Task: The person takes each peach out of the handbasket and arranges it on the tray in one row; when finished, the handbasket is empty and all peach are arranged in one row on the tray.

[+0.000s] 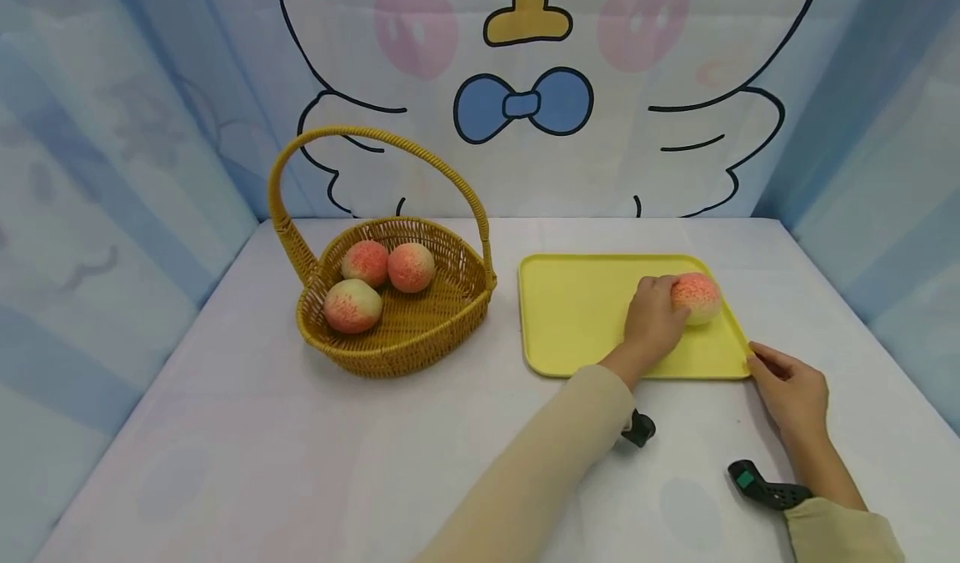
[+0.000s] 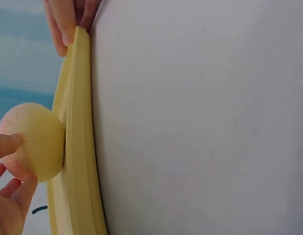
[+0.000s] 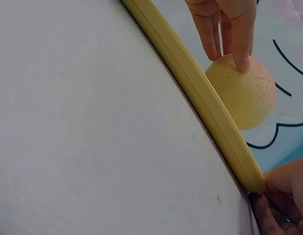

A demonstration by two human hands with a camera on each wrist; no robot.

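Left hand [image 1: 652, 321]: thumb and fingers gripping peach [image 1: 699, 299] just right of it, at tray's [image 1: 577, 313] right end | right hand [image 1: 797, 392]: pinching tray's near corner | basket [image 1: 397, 361]: well left of both hands | advise light, even grip, corner braced

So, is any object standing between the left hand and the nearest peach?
Nothing visible does: the left hand directly grips the peach. The right hand is apart, at a corner of the yellow tray.
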